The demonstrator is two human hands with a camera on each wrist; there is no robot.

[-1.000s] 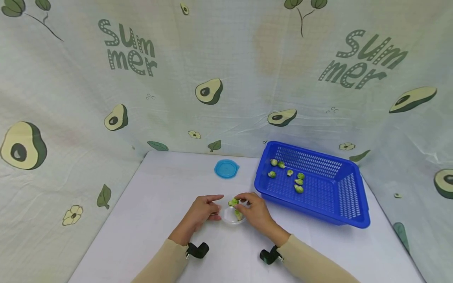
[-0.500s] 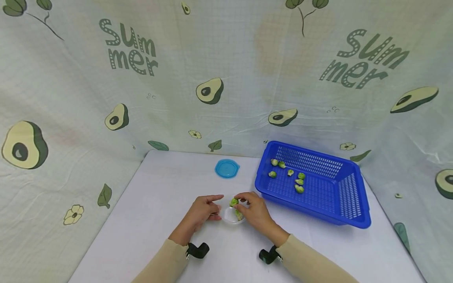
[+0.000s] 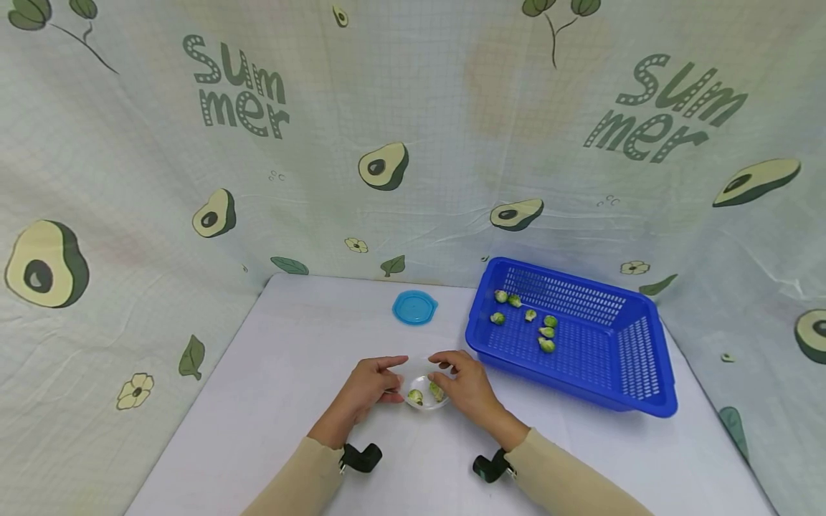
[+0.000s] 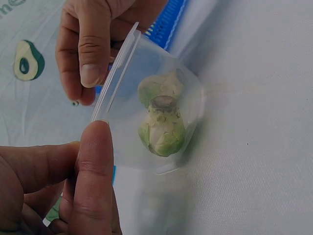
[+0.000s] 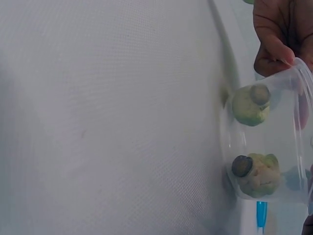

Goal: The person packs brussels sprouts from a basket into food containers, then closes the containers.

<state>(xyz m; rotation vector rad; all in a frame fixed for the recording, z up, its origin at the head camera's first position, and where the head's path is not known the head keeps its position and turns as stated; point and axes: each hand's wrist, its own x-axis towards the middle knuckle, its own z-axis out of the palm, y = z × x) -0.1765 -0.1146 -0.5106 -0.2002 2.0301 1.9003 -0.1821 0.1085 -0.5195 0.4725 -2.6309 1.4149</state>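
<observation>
A small clear plastic tub stands on the white table between my hands. Two Brussels sprouts lie in it, one sprout at the left and another sprout at the right; both show through the wall in the wrist views. My left hand pinches the tub's rim, its thumb against the edge. Over the opposite side of the rim hovers my right hand, fingers loosely bent, with no sprout between them. Its fingertips show beyond the rim in the left wrist view.
At the right, a blue plastic basket holds several more sprouts on its left side. A blue lid lies flat behind the tub. Printed cloth hangs around the table's back and sides.
The sprout held by my right hand has dropped into the tub, landing at its left beside the other one. Both hands stay nearly in place.
</observation>
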